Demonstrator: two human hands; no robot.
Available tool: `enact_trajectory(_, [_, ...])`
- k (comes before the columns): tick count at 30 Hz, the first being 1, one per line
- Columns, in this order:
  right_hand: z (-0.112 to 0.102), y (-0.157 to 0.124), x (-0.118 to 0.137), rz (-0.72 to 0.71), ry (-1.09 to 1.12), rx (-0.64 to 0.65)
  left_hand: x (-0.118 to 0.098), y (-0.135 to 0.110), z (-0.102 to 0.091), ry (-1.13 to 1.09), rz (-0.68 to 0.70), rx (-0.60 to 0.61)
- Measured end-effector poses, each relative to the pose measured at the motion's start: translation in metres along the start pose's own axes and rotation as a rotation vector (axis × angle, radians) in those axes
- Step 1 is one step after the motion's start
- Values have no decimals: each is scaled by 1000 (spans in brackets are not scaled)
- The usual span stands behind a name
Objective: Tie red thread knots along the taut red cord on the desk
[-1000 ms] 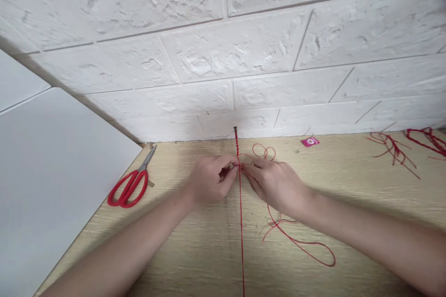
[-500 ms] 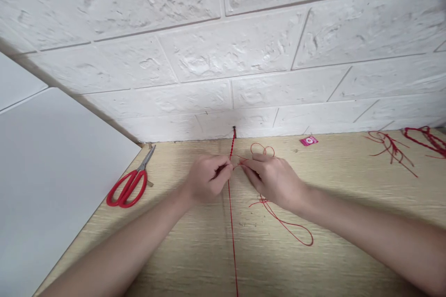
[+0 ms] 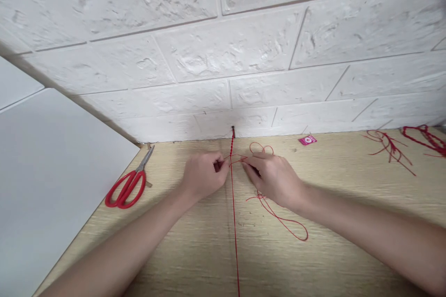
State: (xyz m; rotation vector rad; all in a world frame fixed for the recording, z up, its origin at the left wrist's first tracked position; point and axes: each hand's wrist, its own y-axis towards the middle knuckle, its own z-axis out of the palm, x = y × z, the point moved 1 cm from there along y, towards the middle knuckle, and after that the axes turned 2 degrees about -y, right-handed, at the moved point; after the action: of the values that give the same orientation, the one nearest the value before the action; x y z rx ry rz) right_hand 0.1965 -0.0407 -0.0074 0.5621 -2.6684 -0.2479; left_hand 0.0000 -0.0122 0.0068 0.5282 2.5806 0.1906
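Note:
A red cord (image 3: 234,222) runs from a small dark hook (image 3: 233,128) at the foot of the wall straight toward me. Its upper stretch is a knotted red braid (image 3: 232,144). Just left of the cord, my left hand (image 3: 204,174) pinches a thin red thread near the braid's lower end. Opposite it, my right hand (image 3: 273,176) also pinches red thread, and strands cross the cord between the two hands. Loose thread (image 3: 292,229) trails in a loop below my right hand, and smaller loops stand out above its fingers.
Red-handled scissors (image 3: 127,188) lie at the left beside a white panel (image 3: 62,162). A small pink packet (image 3: 307,140) sits near the white brick-patterned wall (image 3: 223,55). Farther right lie a bunch of red threads (image 3: 393,148) and braided red cords (image 3: 423,139).
My left hand has drawn slightly left, away from the cord, and more of the thread between my hands shows. My right hand holds nearly the same place.

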Motion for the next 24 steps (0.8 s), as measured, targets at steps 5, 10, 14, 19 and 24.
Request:
enact_trajectory(5, [-1,0,0,-51,89,-1,-1,0,-2,-40,28,73])
enact_trajectory(10, [0,1,0,-55,74,1,1,0,0,-81,74,104])
enact_trajectory(14, [1,1,-2,-67,93,0,3,0,2,-89,136,92])
enact_trajectory(19, [1,1,-2,-58,104,6,5,1,4,-172,241,81])
enact_trajectory(24, [0,2,-2,-53,110,4,3,0,4,-201,198,84])
